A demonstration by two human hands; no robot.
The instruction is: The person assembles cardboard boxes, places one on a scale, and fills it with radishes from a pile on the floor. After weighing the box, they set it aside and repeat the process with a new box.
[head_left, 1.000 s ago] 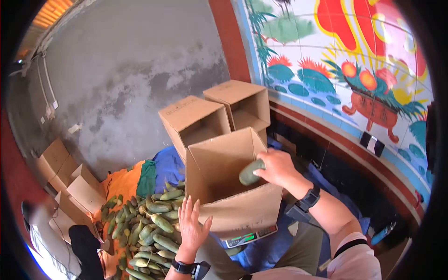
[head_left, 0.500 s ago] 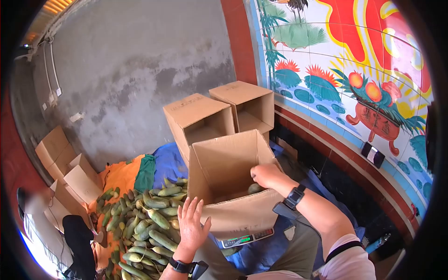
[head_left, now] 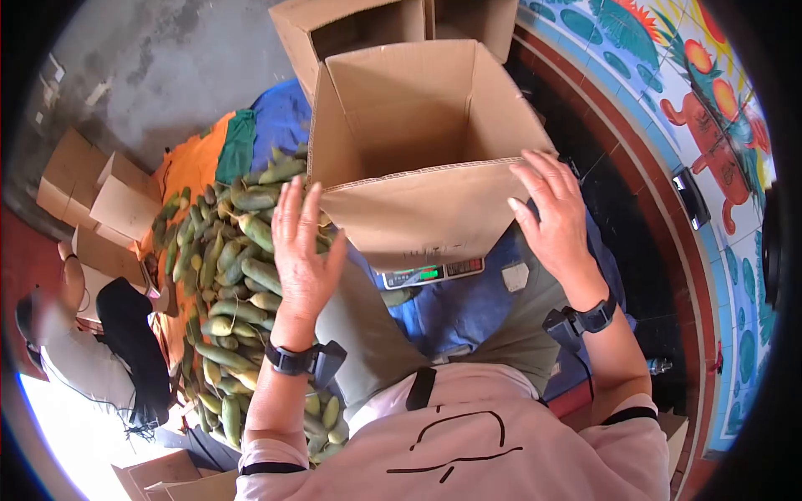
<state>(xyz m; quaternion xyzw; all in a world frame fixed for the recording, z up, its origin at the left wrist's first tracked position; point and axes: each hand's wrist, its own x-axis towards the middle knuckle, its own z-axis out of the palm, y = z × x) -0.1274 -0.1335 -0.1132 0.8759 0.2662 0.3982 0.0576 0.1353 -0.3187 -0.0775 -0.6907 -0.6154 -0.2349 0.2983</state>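
An open cardboard box stands on a digital scale with a lit green display. My left hand is beside the box's near left corner, fingers spread, holding nothing. At the near right corner, my right hand has its fingers apart, with the fingertips at the rim. Whether either hand touches the cardboard is hard to tell. The box's bottom is in shadow and hidden by the near wall. To the left lies a large pile of green, elongated vegetables.
Two more open boxes stand behind. Another person is at the far left beside several cartons. Blue sheeting and orange sheeting cover the floor. A tiled, painted wall rises at the right.
My right hand has left the box's inside and moved to its near right corner. My left hand has shifted up and left relative to the body. The view has tilted down.
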